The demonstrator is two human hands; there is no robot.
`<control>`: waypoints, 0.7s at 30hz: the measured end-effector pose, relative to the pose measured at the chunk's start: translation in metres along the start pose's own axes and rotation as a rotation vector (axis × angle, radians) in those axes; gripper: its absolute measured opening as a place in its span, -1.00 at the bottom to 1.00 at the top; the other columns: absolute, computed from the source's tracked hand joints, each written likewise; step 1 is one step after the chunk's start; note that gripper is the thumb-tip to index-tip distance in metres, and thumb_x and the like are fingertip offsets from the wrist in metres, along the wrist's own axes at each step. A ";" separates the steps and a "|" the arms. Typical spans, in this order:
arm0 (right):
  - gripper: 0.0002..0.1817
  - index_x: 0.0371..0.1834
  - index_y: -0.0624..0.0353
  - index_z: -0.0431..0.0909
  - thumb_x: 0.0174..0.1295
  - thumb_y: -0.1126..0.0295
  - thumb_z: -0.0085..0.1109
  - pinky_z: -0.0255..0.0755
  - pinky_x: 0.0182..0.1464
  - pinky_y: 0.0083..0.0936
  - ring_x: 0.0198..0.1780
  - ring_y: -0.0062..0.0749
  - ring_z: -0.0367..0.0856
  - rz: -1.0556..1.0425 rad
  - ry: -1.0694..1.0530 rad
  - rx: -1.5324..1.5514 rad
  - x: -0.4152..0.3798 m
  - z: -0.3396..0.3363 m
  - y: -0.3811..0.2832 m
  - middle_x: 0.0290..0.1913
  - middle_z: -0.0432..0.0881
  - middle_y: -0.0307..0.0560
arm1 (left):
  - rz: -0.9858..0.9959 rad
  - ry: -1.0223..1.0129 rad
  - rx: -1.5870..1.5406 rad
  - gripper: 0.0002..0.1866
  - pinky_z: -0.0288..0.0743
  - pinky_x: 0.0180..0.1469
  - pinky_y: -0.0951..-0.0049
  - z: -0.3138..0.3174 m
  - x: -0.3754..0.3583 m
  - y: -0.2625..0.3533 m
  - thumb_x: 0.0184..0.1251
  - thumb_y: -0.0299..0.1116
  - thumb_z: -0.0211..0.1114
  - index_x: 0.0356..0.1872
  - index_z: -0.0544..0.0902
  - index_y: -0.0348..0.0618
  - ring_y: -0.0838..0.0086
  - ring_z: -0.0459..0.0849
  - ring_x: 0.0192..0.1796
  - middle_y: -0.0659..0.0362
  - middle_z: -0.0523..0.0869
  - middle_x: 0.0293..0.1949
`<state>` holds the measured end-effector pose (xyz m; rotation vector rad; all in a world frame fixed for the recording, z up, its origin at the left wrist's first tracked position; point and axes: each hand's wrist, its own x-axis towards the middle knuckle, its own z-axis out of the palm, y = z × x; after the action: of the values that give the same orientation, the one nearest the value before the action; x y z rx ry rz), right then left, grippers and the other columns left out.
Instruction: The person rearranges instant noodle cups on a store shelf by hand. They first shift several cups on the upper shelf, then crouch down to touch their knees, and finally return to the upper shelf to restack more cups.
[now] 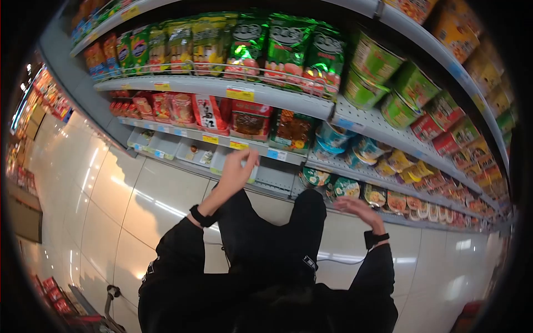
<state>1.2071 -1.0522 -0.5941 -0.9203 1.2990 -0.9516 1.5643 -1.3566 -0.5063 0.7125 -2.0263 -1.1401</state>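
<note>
My left hand (237,171) hovers in front of the lower shelf edge, its fingers curled in and slightly blurred, with nothing visible in them. Just beyond it are a yellow price tag (239,145) and a red packet with a brown food picture (251,121). To the right, past my knee, my right hand (358,209) is held in the air with its fingers stretched out and nothing in them. Nearest to it are a green-and-white instant noodle bowl (346,187) and another bowl with a dark rim (375,195) on the bottom shelf.
Green snack bags (288,47) stand behind a wire rail (222,67) on the upper shelf. Green noodle tubs (375,58) fill the right section. Shallow white trays (191,151) sit low at left. Tiled floor (122,205) lies around my legs, and a metal cart handle (111,302) shows at lower left.
</note>
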 end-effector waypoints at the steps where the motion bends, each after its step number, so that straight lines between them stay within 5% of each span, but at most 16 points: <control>1: -0.34 0.51 0.24 0.31 0.51 0.04 0.13 0.34 0.46 -0.20 0.43 -0.17 0.49 -0.015 0.018 0.011 -0.014 -0.006 -0.008 0.35 0.56 0.07 | 0.020 -0.007 -0.011 -0.67 0.45 -0.23 0.41 0.002 0.014 0.017 0.60 -0.29 0.18 -0.36 0.59 -0.35 0.50 0.61 -0.35 0.08 0.61 -0.48; 4: -0.27 0.55 0.29 0.20 0.50 0.04 0.14 0.33 0.46 -0.18 0.43 -0.14 0.48 -0.133 0.106 -0.021 -0.059 -0.017 -0.045 0.39 0.51 0.14 | 0.130 -0.021 -0.069 -0.74 0.46 -0.19 0.46 0.018 0.050 0.059 0.59 -0.32 0.20 -0.28 0.58 -0.32 0.55 0.59 -0.31 0.13 0.63 -0.42; 6: -0.22 0.56 0.28 0.19 0.46 0.01 0.18 0.35 0.44 -0.18 0.41 -0.14 0.50 -0.181 0.146 0.003 -0.094 -0.017 -0.068 0.42 0.48 0.16 | 0.256 -0.005 -0.399 -0.83 0.49 -0.10 0.47 0.032 0.070 0.079 0.55 -0.36 0.24 -0.17 0.57 -0.28 0.54 0.62 -0.25 0.17 0.67 -0.32; 10: -0.11 0.58 0.28 0.15 0.39 -0.08 0.23 0.36 0.42 -0.13 0.41 -0.08 0.48 -0.236 0.253 0.004 -0.171 -0.017 -0.084 0.45 0.43 0.21 | 0.396 -0.086 -0.288 -0.82 0.49 0.15 0.48 0.049 0.105 0.114 0.56 -0.38 0.26 0.00 0.54 -0.26 0.58 0.62 -0.01 0.22 0.64 -0.08; 13: -0.10 0.59 0.27 0.13 0.38 -0.10 0.21 0.36 0.41 -0.06 0.44 -0.02 0.44 -0.270 0.309 0.022 -0.223 -0.020 -0.096 0.46 0.40 0.26 | 0.510 -0.123 -0.278 -0.80 0.52 0.14 0.45 0.058 0.131 0.133 0.55 -0.37 0.27 0.02 0.55 -0.27 0.54 0.64 0.02 0.20 0.66 -0.05; 19: -0.04 0.65 0.15 0.05 0.37 -0.17 0.20 0.46 0.37 -0.01 0.44 -0.04 0.45 -0.401 0.792 0.149 -0.329 -0.070 -0.114 0.52 0.33 0.21 | 0.517 -0.120 -0.358 -0.63 0.57 0.13 0.42 0.070 0.173 0.159 0.47 -0.29 0.35 0.09 0.51 -0.35 0.46 0.67 0.06 0.09 0.64 0.03; 21: -0.13 0.64 0.16 0.06 0.45 -0.13 0.10 0.50 0.35 -0.03 0.43 -0.09 0.45 -0.500 0.715 0.058 -0.357 -0.076 -0.146 0.51 0.34 0.20 | 0.454 -0.134 -0.419 -0.53 0.58 0.18 0.36 0.079 0.182 0.160 0.45 -0.23 0.38 0.18 0.48 -0.36 0.38 0.65 0.17 0.00 0.61 0.13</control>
<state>1.1122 -0.7698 -0.3377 -0.9103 1.6459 -1.8141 1.3720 -1.3776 -0.3407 -0.0349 -1.8334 -1.2934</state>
